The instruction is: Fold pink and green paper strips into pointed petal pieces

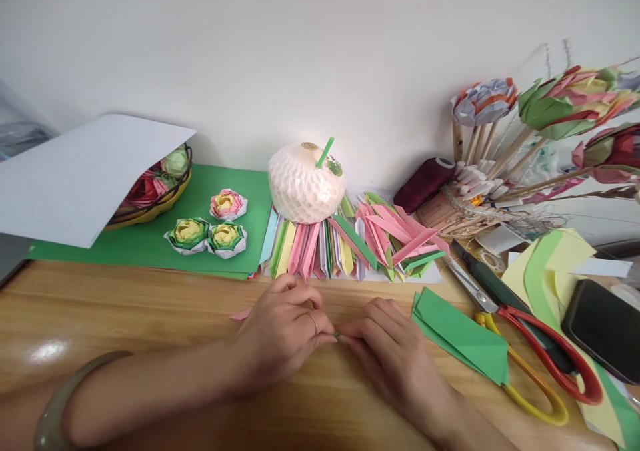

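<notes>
Low over the wooden table, my left hand point(286, 331) and my right hand point(393, 352) meet with fingertips pinched close together. Between them shows a tiny bit of green paper point(337, 335), held by both hands; the fingers hide most of it, so its shape cannot be made out. Behind the left wrist a small pink paper piece point(241, 316) peeks out. Flat green paper pieces point(463, 334) lie stacked just right of my right hand. Beyond both hands sit rows of folded paper strips point(305, 251) in several colours.
A white coconut-shaped item point(306, 181) with a green straw stands at the back. Paper flowers point(227, 239) rest on green sheets point(125, 254), beside a covered basket point(175, 201). Red-handled scissors point(555, 338), yellow-handled scissors point(543, 398), a phone point(607, 331) and a thread cone point(425, 183) occupy the right.
</notes>
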A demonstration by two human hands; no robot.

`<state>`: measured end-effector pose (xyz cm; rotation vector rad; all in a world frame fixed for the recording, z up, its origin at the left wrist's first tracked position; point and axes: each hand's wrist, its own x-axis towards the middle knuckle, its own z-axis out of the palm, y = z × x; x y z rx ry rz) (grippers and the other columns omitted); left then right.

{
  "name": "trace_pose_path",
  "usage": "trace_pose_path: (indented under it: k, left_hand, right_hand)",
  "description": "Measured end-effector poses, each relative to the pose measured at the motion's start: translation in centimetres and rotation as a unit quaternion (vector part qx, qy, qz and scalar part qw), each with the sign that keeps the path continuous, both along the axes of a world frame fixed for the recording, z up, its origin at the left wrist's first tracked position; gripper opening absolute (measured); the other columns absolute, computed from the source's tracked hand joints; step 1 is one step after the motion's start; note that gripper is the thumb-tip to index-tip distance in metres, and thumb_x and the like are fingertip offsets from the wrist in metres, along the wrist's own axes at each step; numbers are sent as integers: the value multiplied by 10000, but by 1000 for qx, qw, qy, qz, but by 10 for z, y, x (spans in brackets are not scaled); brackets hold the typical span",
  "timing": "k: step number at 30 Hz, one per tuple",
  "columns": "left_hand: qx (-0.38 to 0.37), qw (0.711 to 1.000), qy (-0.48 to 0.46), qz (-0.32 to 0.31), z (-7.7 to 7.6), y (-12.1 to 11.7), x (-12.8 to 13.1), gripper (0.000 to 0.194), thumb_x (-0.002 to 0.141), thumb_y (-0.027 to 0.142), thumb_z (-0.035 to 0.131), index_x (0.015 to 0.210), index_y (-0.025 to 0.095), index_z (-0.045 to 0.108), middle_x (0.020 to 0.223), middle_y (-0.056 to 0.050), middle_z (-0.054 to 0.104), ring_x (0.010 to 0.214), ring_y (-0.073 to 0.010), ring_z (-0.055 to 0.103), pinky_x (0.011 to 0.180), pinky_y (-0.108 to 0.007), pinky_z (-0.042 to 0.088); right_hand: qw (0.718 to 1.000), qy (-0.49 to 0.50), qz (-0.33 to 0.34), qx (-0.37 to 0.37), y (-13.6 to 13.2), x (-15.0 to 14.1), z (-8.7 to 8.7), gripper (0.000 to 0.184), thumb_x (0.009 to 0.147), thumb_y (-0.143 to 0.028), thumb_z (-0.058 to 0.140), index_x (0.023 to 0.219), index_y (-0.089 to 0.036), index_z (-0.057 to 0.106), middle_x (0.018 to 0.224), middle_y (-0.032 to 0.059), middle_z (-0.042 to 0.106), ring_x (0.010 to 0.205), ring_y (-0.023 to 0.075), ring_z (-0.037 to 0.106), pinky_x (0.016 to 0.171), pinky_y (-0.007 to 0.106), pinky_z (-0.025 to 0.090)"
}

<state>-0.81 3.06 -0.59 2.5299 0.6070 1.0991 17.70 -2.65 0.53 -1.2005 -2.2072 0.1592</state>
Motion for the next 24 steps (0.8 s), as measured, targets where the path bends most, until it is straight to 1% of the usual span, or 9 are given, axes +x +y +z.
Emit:
trace_pose_path:
  k: [4,7,11,15,18,20,21,22,24]
  left_hand:
    - [13,1000,-1,9,2,3,-3,214,913,172,527,719,165,618,645,20,607,676,-119,570,675,-290,321]
    - [22,1000,2,10,2,5,-6,218,915,143,504,726,157,612,641,12,604,673,-121,573,665,-289,313]
    - [24,999,-6,23,2,8,-9,245,929,144,482,713,155,598,634,16,606,670,-120,574,662,-286,317]
    - [29,999,3,27,2,9,-9,230,920,144,493,720,166,604,635,26,610,667,-116,571,664,-286,327]
    - [38,999,7,27,2,8,-8,228,917,136,491,721,170,605,637,27,613,677,-120,565,664,-288,330]
    - [44,999,7,20,3,6,-6,239,922,133,479,720,165,602,633,21,608,686,-125,562,657,-289,323]
    - [45,999,6,14,3,5,-5,247,927,132,469,720,162,602,633,17,605,687,-127,559,653,-289,320]
    - [44,999,7,9,3,4,-4,256,932,134,459,721,159,602,635,12,603,688,-129,555,652,-289,320]
    - [38,999,8,3,3,2,-3,272,944,150,440,725,154,602,648,2,606,700,-134,549,664,-292,326]
  right_hand:
    - [1000,3,3,-11,-1,6,1,174,921,-126,439,835,-187,578,691,18,578,645,152,480,590,272,382]
    - [1000,7,3,-13,0,11,4,169,916,-119,444,857,-185,587,697,21,580,656,154,490,597,278,394]
    - [1000,13,-4,-8,2,16,7,159,901,-94,462,835,-180,580,682,18,564,648,151,486,588,273,399]
    - [1000,9,-7,-3,3,19,8,176,902,-92,446,821,-188,569,671,14,555,635,151,488,582,276,400]
    - [1000,4,-10,-13,4,18,7,143,907,-132,462,828,-192,565,701,26,578,653,161,518,585,282,410]
    - [1000,3,-2,-26,4,16,7,98,919,-195,482,895,-186,577,761,45,616,699,174,552,612,294,435]
    - [999,3,4,-35,4,14,6,106,926,-213,481,929,-184,583,786,51,632,719,176,564,628,297,445]
    - [999,4,9,-41,3,12,5,120,934,-217,473,945,-183,588,794,51,641,726,174,571,637,297,449]
    - [999,7,14,-45,1,7,3,152,942,-182,450,907,-182,598,754,37,638,693,158,563,620,280,439]
